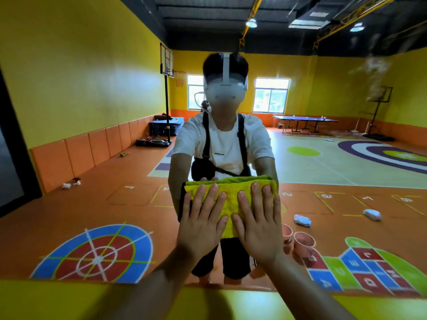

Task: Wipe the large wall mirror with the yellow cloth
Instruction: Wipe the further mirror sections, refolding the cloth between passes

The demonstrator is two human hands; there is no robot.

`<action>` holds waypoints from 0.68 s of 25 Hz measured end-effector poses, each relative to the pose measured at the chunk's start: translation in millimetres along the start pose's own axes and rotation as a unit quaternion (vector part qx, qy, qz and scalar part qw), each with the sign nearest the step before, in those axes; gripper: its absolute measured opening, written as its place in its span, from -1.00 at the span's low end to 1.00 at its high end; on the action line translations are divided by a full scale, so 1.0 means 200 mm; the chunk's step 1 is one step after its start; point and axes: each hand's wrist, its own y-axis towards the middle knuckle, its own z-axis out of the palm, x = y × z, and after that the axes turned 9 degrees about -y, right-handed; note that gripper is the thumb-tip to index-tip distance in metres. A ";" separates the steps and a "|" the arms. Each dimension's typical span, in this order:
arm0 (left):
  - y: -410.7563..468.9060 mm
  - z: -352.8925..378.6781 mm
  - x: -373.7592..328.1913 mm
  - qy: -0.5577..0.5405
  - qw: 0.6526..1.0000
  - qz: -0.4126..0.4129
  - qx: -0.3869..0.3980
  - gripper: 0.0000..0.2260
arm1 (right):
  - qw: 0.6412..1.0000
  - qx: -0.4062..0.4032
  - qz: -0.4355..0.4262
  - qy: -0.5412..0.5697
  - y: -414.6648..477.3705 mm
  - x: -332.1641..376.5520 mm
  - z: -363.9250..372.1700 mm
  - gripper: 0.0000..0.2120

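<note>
The left hand [201, 225] lies flat with straight fingers, gripping nothing, and presses the yellow cloth [233, 202] against the mirror [104, 158] just below its middle. The right hand [260, 224], at its 3 o'clock, does likewise. Wiping seems under way but unfinished: a hazy smear [379, 68] at 2 o'clock from the cloth, well apart, looks left to do.

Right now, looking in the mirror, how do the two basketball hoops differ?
The left hoop shows sharply: backboard, orange rim and net; the right hoop is veiled by a whitish smear on the mirror. The left hoop stands by the padded side wall and looks bigger; the right hoop stands right of the table-tennis table and looks smaller. Both have a dark pole on a dark base.
</note>
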 end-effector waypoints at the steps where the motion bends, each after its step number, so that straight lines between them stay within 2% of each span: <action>1: -0.06 0.02 -0.01 -0.001 1.000 0.001 0.004 -0.41 | 1.000 0.005 0.001 0.002 -0.06 0.01 0.01 -0.42; 6: -0.33 0.06 -0.05 -0.028 0.999 0.007 0.018 -0.38 | 0.999 0.043 0.004 0.004 -0.36 0.09 0.06 -0.39; 17: -1.04 0.22 -0.17 -0.020 0.992 -0.017 0.127 -0.32 | 0.991 0.128 -0.003 0.030 -1.10 0.25 0.17 -0.27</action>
